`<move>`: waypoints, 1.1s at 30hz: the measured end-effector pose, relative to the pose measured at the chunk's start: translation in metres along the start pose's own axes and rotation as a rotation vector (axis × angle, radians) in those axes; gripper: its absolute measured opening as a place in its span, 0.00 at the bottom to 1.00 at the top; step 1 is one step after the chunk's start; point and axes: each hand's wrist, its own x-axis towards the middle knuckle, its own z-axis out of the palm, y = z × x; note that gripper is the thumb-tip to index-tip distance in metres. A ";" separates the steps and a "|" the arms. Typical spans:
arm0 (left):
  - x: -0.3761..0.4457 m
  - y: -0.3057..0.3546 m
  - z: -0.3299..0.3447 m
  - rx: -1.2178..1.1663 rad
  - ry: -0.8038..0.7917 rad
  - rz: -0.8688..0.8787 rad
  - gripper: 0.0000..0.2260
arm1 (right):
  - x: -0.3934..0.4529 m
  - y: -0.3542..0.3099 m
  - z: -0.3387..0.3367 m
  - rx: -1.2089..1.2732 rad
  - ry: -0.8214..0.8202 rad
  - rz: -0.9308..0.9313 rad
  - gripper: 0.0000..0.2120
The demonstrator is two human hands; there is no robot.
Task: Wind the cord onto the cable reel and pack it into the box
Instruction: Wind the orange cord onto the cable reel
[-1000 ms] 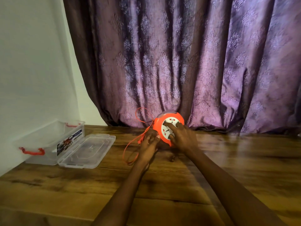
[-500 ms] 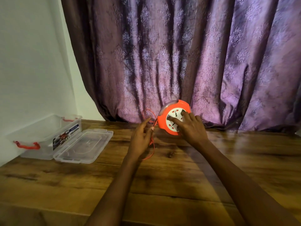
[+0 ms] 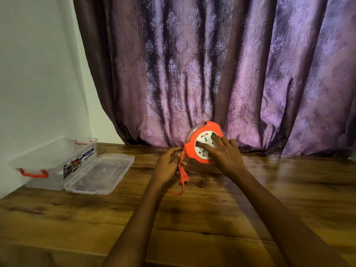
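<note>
Far left against the white wall [image 3: 38, 74]: clear plastic box [image 3: 57, 166] sitting on the wooden table [image 3: 192, 218], red latch handles on both ends, printed label on its near side. Its clear lid [image 3: 100, 174] is swung open and lies flat on the table just right of it. Box holds nothing I can see. Moving right: left hand [image 3: 167, 168] is curled, fingertips pinching the orange cord [image 3: 182, 164] right where it leaves the reel. Short tail of cord hangs below that hand with the orange plug [image 3: 184, 178] at its end, pins pointing down-right; a small loop of cord [image 3: 176, 193] curves under the wrist near the table. Can't tell if plug touches the table. Next, cable reel [image 3: 194, 151]: orange, round, white socket face turned toward the person, tilted up on edge, just in front of the purple patterned curtain [image 3: 231, 74]. Right hand [image 3: 225, 155] is spread over the reel's face, fingers straight and pressing on the white socket plate. Reel is well apart from the box.
</note>
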 end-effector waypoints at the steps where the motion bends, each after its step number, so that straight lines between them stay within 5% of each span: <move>1: 0.000 0.001 -0.001 -0.003 0.023 0.008 0.10 | -0.001 0.000 0.001 0.004 -0.003 0.010 0.35; 7: 0.001 0.006 -0.006 -0.020 0.082 -0.061 0.08 | -0.007 0.003 0.006 0.058 -0.012 0.087 0.34; 16: 0.001 0.012 -0.010 -0.347 0.186 -0.224 0.09 | -0.012 0.009 0.015 0.084 -0.036 0.122 0.29; 33: -0.001 0.024 -0.018 -0.950 0.113 -0.336 0.12 | -0.020 0.005 0.023 0.018 0.003 0.031 0.31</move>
